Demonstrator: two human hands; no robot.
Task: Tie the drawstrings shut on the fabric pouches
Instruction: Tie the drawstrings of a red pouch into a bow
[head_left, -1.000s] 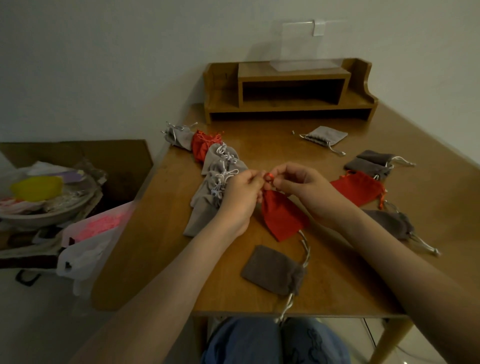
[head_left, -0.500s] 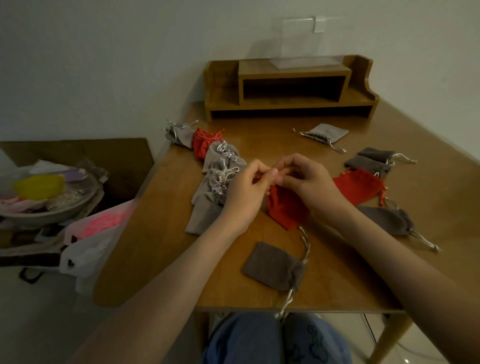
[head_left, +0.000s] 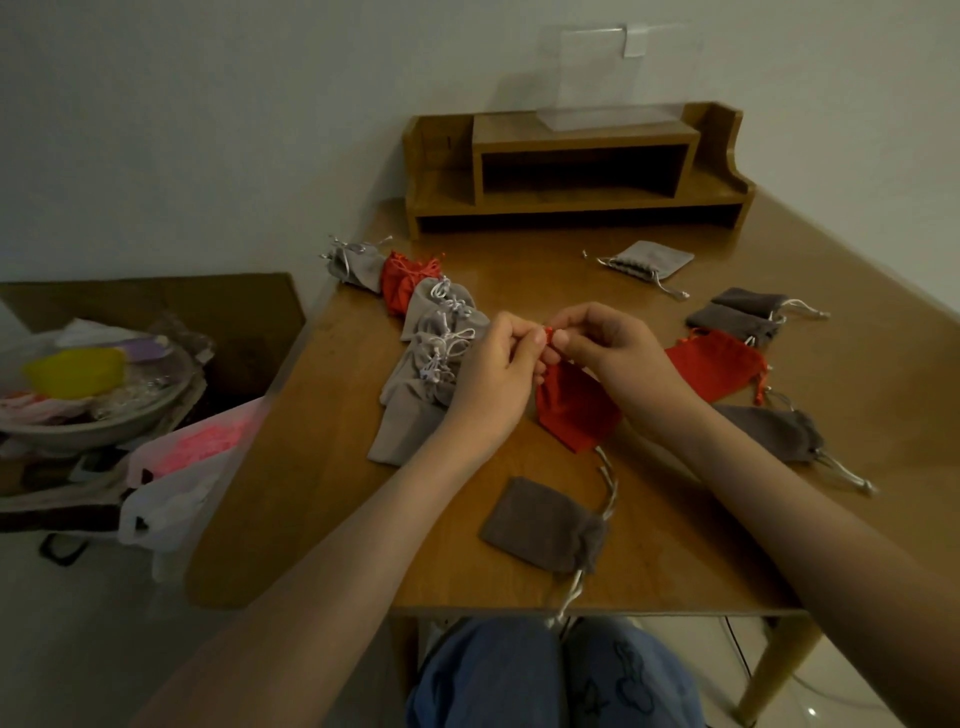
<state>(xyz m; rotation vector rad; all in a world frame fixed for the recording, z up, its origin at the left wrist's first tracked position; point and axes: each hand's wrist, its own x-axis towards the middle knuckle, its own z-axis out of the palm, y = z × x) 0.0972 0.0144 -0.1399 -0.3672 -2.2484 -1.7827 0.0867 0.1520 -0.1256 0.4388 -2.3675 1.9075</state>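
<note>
Grips (head_left: 493, 374) (head_left: 618, 358) pinch one of three red pouches (head_left: 576, 410) (head_left: 719, 364) (head_left: 402, 278).

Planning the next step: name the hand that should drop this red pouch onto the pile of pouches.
Left, probably: the left hand is next to the pile; the right hand is on the far side of the red pouch.

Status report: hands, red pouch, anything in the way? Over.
Left hand and right hand both pinch the red drawstring. Red pouch just below them, knot not visible. Nothing in the way.
</note>
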